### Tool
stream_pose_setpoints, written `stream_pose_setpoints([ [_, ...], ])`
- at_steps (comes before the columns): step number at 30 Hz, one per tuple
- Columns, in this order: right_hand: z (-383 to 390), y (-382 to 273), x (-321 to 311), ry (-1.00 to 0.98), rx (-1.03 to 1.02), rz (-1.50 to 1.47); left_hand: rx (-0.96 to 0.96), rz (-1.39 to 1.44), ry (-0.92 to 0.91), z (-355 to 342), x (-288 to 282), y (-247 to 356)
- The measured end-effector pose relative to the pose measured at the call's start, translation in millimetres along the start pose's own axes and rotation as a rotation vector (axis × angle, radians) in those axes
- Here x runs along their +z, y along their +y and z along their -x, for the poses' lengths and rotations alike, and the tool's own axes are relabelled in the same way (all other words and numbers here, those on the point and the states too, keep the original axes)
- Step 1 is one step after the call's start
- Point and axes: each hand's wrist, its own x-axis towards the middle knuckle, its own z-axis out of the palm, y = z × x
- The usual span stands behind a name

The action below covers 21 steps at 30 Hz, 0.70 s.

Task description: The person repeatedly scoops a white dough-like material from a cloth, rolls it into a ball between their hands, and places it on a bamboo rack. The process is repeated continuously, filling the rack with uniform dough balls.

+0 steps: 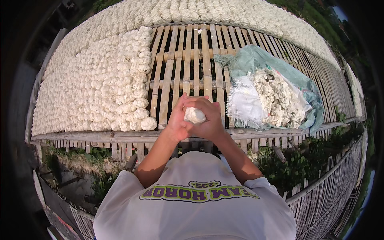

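Note:
A white, uneven ball (195,115) sits between my cupped hands in the middle of the view. My left hand (177,119) wraps round its left side, and my right hand (210,117) curves over its top and right side, their fingers close together at the top. To the right, on the bamboo rack (173,109), lie a frayed white and pale-green woven sack (245,102) and a heap of crumbly off-white pieces (276,102) on it. Densely packed rows of similar white balls (88,84) cover the rack's left side, stopping just left of my hands.
More white balls (204,12) run along the rack's far side. A wooden rail (108,136) forms the near edge, in front of my body. Below it show green plants (298,164) and bamboo slat panels (320,192) at the lower right.

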Motion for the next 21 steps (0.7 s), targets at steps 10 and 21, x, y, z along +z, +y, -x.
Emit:
stream_pose_setpoints([
  [10,-11,-16,-2,0.088,0.000,0.048,-0.196,0.279,-0.349,-7,-20,4],
  [21,0,-13,8,0.014,0.015,-0.057,-0.058,0.023,0.042,-7,-14,7],
])
